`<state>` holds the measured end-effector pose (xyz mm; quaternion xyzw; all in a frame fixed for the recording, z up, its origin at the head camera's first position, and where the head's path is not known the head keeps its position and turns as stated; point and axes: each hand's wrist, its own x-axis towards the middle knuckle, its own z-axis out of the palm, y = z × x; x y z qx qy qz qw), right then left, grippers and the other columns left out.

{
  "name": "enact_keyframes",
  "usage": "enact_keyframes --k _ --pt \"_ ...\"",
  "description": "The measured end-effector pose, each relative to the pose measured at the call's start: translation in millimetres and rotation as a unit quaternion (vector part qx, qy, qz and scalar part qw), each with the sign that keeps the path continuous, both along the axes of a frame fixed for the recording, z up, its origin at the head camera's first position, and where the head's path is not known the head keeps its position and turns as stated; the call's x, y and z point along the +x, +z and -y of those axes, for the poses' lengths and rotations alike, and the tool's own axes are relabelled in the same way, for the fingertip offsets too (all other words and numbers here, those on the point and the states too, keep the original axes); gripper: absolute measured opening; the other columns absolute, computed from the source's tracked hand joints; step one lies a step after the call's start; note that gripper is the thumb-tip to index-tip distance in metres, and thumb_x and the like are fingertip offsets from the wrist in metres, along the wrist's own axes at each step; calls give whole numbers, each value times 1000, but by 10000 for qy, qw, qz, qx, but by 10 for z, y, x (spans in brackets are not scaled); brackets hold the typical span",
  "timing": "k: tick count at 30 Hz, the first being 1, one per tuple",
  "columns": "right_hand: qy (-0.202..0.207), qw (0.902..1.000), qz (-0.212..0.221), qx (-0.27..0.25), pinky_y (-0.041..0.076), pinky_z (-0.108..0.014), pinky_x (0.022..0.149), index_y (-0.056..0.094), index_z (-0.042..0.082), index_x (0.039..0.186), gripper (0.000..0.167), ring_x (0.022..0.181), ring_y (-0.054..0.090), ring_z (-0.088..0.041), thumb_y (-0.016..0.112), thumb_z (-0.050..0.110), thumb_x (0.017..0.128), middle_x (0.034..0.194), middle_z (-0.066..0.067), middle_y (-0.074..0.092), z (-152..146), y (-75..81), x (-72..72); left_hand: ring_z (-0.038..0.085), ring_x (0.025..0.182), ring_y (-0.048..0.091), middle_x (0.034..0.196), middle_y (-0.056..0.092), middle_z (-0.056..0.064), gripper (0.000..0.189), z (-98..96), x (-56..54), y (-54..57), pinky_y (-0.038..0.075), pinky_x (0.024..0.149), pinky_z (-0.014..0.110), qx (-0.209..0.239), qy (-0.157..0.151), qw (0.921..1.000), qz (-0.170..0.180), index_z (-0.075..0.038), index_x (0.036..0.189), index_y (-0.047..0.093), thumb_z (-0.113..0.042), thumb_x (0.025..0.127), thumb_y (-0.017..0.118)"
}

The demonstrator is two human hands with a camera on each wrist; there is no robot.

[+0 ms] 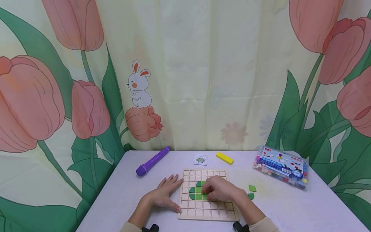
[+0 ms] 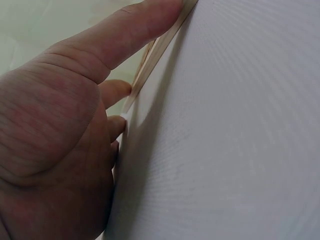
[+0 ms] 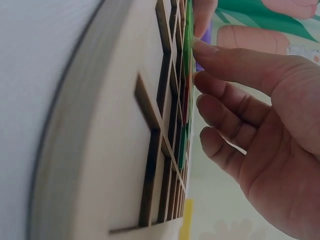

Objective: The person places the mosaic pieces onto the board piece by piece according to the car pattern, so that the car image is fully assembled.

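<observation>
A wooden grid board lies on the table, with several green tiles set in its middle cells. My left hand is spread along the board's left side. Its thumb touches the wooden edge near the front corner, and its fingertips rest by the edge farther back. Over the middle of the board, my right hand has thumb and forefinger down at the green tiles, fingertips right at one tile. Its other fingers curl above the grid. I cannot tell whether a tile is pinched there.
Two loose green tiles lie right of the board, one partly behind my right wrist. Behind the board are a small pattern card and a yellow bar. A purple marker-shaped stick lies back left; a clear plastic box sits right.
</observation>
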<state>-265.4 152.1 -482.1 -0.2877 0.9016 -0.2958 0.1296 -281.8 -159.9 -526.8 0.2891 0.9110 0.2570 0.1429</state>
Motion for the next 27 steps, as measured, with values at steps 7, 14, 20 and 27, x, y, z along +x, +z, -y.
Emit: enact_keyframes --k 7,14,20,27 --pt "-27 9988 -463 -142 50 -24 73 83 18 106 18 83 58 -6 79 10 91 94 8 70 -105 58 21 36 163 3 176 13 11 122 -3 -1 0 -1 129 63 22 13 10000 -20 -25 166 27 -67 68 86" --pt "-449 9960 -739 -206 50 -23 68 81 16 114 22 82 57 -6 80 15 92 97 6 71 -331 102 15 35 164 2 176 12 10 122 5 -11 -12 -2 129 63 -15 30 10000 21 -27 167 26 -68 69 86" --pt "-1110 9896 -898 -183 50 -21 66 79 12 115 26 81 56 -11 81 13 90 90 10 66 -572 133 36 35 164 2 176 12 10 122 6 -11 -16 -2 129 63 -17 39 10000 27 -27 167 26 -68 68 86" --pt "-1340 9874 -836 -69 50 -21 65 79 12 116 27 81 56 -13 81 13 89 92 8 67 -820 148 42 35 164 2 176 12 11 121 1 -12 -14 -2 129 63 -14 21 10000 19 -27 167 26 -68 69 85"
